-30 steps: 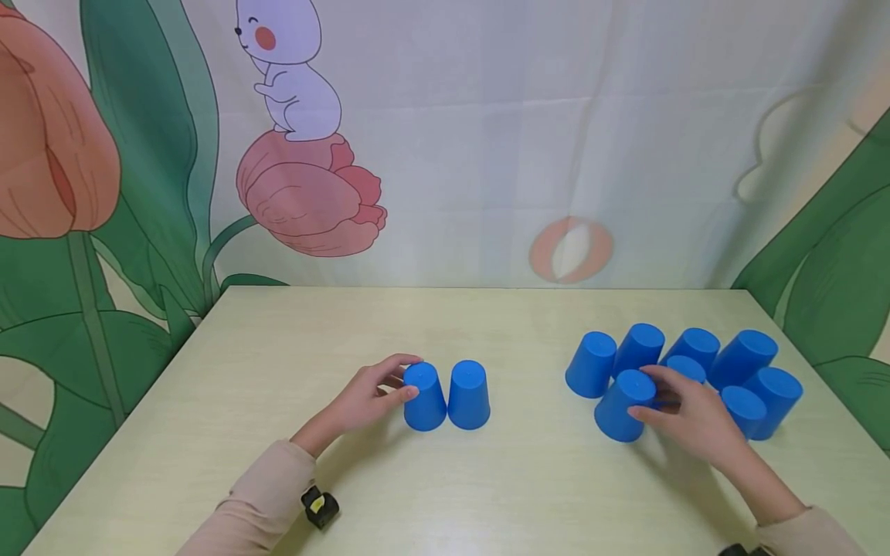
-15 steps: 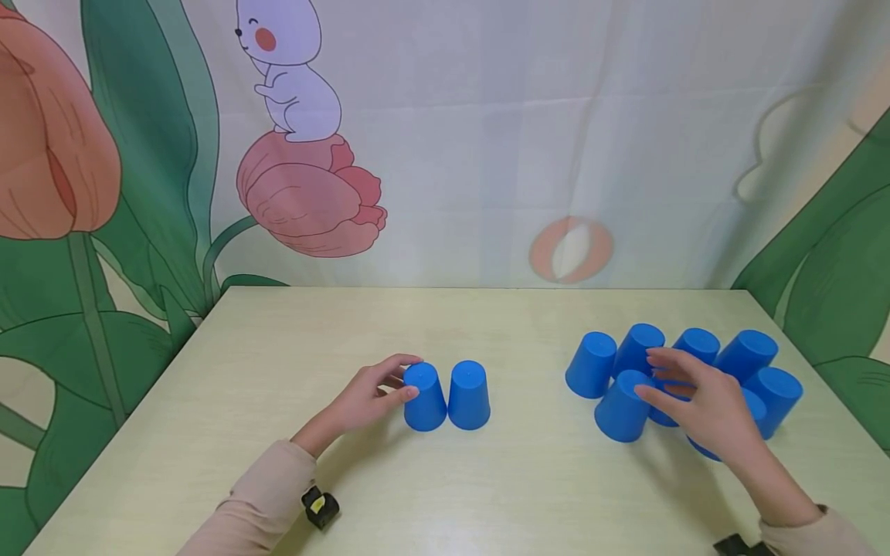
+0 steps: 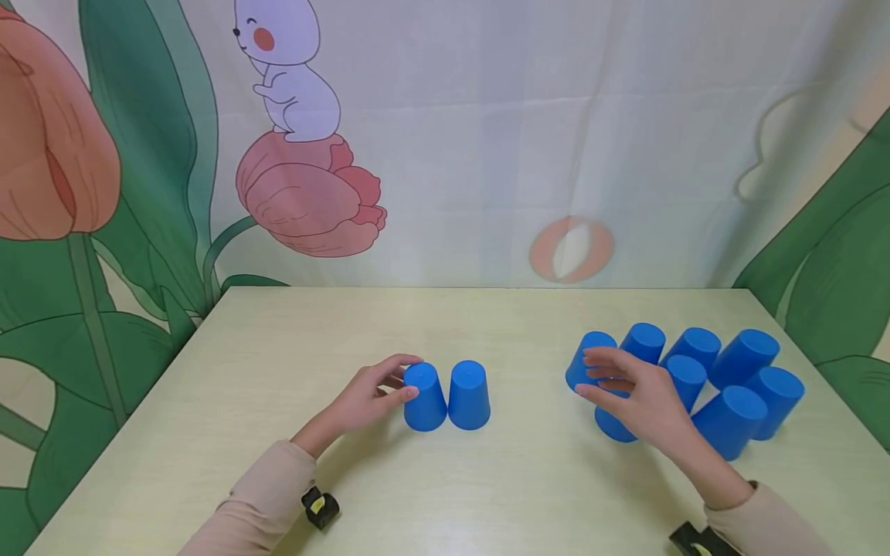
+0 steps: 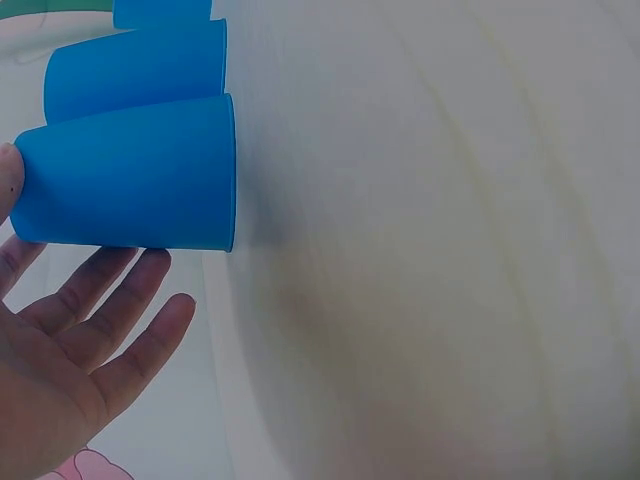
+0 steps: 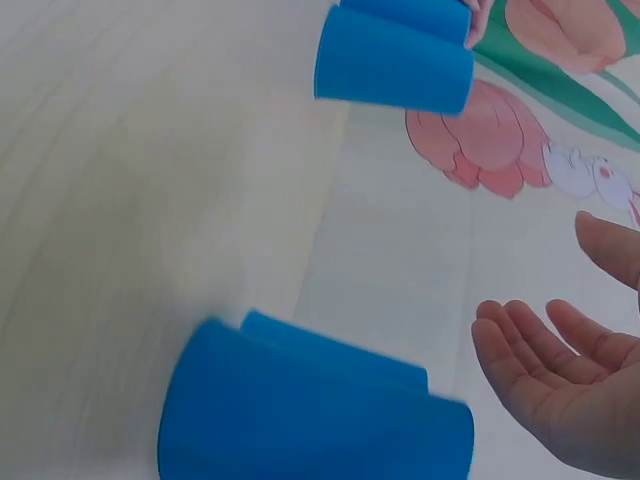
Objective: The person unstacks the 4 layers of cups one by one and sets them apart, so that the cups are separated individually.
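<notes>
Two upside-down blue cups stand side by side near the middle of the table. My left hand (image 3: 365, 398) holds the left cup (image 3: 425, 401) near its top, thumb on one side and fingers on the other. In the left wrist view, fingertips touch that cup (image 4: 125, 180); the right-hand cup (image 3: 470, 395) is just beyond it. Over the cup group at the right, my right hand (image 3: 647, 398) hovers with spread fingers and nothing in its grasp. It partly covers a front cup (image 3: 615, 429). The right wrist view shows the hand (image 5: 570, 385) apart from the nearest cup (image 5: 310, 420).
Several more upside-down blue cups cluster at the right, among them a front one (image 3: 732, 421) and a rear one (image 3: 747, 359). The pale wooden table (image 3: 514, 494) ends at a printed curtain (image 3: 452, 193). Dark wrist devices sit by both sleeves.
My right hand has drawn back from among the right-side cups and shifted left, to above the front-left cups there. The left hand and its cup have stayed in place.
</notes>
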`<state>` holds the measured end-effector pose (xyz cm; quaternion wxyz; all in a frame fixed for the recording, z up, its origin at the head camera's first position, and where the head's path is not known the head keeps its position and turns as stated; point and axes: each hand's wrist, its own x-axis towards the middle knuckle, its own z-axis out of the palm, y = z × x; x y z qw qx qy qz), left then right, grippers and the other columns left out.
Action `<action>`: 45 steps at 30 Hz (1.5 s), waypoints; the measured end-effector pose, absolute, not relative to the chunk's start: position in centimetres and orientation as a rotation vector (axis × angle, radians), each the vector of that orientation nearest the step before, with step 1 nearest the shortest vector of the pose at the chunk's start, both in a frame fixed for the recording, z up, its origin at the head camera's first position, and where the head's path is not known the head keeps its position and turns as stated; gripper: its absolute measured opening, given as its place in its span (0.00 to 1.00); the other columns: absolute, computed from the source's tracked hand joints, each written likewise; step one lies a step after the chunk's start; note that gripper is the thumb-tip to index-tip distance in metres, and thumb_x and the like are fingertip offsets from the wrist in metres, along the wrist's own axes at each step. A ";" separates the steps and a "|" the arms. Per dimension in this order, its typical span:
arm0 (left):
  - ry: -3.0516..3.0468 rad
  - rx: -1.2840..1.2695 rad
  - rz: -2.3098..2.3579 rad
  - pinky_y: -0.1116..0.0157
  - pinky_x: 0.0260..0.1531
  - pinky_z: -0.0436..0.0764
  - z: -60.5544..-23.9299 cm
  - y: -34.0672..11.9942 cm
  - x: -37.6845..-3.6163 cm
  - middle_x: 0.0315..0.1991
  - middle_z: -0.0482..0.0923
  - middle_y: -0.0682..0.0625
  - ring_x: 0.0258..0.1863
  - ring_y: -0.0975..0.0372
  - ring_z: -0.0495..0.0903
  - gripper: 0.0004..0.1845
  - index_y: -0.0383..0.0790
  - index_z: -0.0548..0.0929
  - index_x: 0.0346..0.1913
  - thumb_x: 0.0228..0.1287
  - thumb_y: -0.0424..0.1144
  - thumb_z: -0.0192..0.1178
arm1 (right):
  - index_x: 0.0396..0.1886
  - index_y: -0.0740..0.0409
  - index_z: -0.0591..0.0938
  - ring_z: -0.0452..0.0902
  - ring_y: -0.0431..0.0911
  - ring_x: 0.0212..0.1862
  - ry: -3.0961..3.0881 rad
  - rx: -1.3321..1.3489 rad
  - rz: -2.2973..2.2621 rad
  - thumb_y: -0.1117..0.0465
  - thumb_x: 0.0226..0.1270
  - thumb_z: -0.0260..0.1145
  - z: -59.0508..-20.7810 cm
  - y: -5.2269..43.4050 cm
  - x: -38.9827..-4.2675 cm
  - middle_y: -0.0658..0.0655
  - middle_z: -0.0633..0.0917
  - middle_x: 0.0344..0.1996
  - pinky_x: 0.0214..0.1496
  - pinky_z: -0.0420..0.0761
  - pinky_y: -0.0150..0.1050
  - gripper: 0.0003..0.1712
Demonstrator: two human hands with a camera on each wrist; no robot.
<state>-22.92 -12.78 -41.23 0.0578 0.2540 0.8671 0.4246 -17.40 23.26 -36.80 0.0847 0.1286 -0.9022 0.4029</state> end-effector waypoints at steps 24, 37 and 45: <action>2.624 0.786 1.290 0.56 0.40 0.78 -41.0 -12.8 -22.8 0.49 0.77 0.40 0.44 0.50 0.77 0.24 0.41 0.67 0.61 0.64 0.44 0.56 | 0.58 0.61 0.72 0.75 0.55 0.50 -2.771 0.641 1.390 0.55 0.52 0.71 -38.7 14.2 -21.1 0.61 0.77 0.52 0.46 0.77 0.44 0.34; 2.636 0.762 1.279 0.56 0.40 0.78 -41.1 -12.9 -22.9 0.48 0.77 0.41 0.44 0.51 0.77 0.25 0.42 0.67 0.61 0.63 0.45 0.56 | 0.57 0.62 0.72 0.75 0.52 0.48 -2.892 0.623 1.304 0.57 0.49 0.73 -39.1 12.0 -22.1 0.58 0.78 0.50 0.45 0.77 0.45 0.35; 2.633 0.764 1.281 0.56 0.40 0.78 -41.2 -12.9 -22.9 0.48 0.77 0.41 0.44 0.51 0.77 0.25 0.43 0.67 0.61 0.63 0.46 0.56 | 0.53 0.58 0.75 0.76 0.49 0.45 -2.884 0.539 1.318 0.58 0.48 0.74 -39.5 11.4 -22.4 0.54 0.80 0.45 0.45 0.78 0.43 0.30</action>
